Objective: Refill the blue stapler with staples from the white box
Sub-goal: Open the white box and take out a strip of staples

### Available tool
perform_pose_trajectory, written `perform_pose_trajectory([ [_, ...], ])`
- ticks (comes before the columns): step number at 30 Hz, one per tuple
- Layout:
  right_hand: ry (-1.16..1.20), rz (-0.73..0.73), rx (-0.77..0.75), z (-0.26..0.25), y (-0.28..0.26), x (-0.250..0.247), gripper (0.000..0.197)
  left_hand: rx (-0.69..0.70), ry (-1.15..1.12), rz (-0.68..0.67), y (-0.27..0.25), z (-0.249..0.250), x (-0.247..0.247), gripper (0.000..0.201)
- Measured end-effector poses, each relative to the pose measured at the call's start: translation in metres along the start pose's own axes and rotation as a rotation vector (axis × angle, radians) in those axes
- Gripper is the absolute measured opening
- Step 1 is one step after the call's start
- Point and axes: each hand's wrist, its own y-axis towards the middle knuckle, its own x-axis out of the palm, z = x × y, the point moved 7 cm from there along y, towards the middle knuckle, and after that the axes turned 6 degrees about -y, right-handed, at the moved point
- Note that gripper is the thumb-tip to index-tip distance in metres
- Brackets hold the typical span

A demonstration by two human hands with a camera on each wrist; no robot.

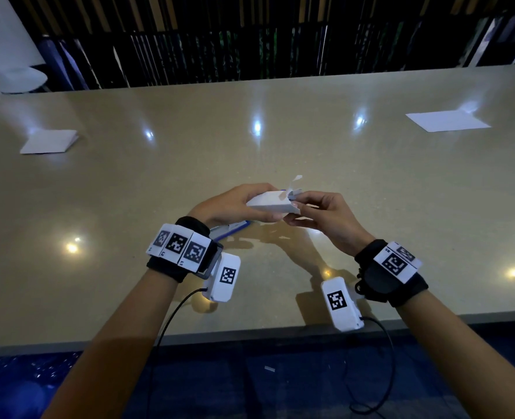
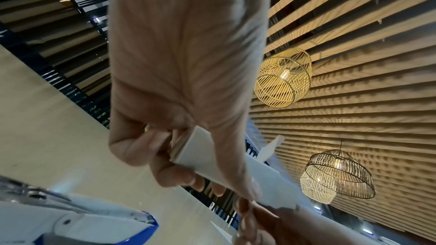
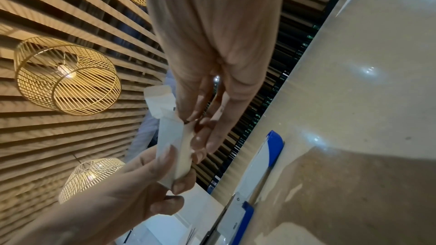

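My left hand grips a small white box above the table, thumb on top and fingers underneath, as the left wrist view shows on the box. The box's end flap stands open, pointing up. My right hand pinches the open end of the box with its fingertips. I cannot see any staples. The blue and white stapler lies on the table under my left wrist, mostly hidden; it shows swung open in the right wrist view and in the left wrist view.
A beige table stretches ahead, its near edge close to my forearms. A folded white paper lies at the far left and a white sheet at the far right. A slatted dark wall stands behind the table.
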Motion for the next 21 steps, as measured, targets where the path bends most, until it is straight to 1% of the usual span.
perform_pose_trajectory([
  [2,-0.028,-0.019,0.014,0.0,-0.001,0.001,0.018,0.026,-0.009,0.025,0.002,-0.002,0.0,0.033],
  [4,-0.019,-0.019,0.042,-0.001,-0.002,0.002,0.02,0.035,0.001,0.055,0.004,-0.004,0.0,0.037],
  [6,-0.017,0.007,0.049,-0.003,-0.003,0.0,0.017,0.042,0.01,0.075,0.006,-0.005,0.0,0.042],
  [9,-0.034,0.056,0.034,-0.004,0.0,-0.003,0.018,0.046,0.003,0.111,0.009,-0.007,-0.002,0.04],
  [11,-0.059,0.078,0.016,-0.006,0.003,-0.005,0.021,0.054,0.02,0.147,0.011,-0.006,-0.003,0.042],
  [13,-0.109,0.123,-0.026,-0.01,0.006,-0.009,0.022,0.048,0.1,0.199,0.013,-0.008,-0.006,0.048],
  [15,-0.174,0.187,-0.089,-0.016,0.009,-0.014,0.021,0.028,0.178,0.247,0.016,-0.012,-0.009,0.051],
  [17,-0.18,0.246,-0.127,-0.02,0.012,-0.019,0.017,0.049,0.202,0.271,0.018,-0.014,-0.008,0.051],
  [19,-0.147,0.288,-0.148,-0.021,0.017,-0.021,0.017,0.088,0.173,0.293,0.02,-0.013,-0.004,0.049],
  [21,-0.067,0.308,-0.164,-0.021,0.023,-0.022,0.019,0.117,0.068,0.314,0.021,-0.012,0.002,0.043],
])
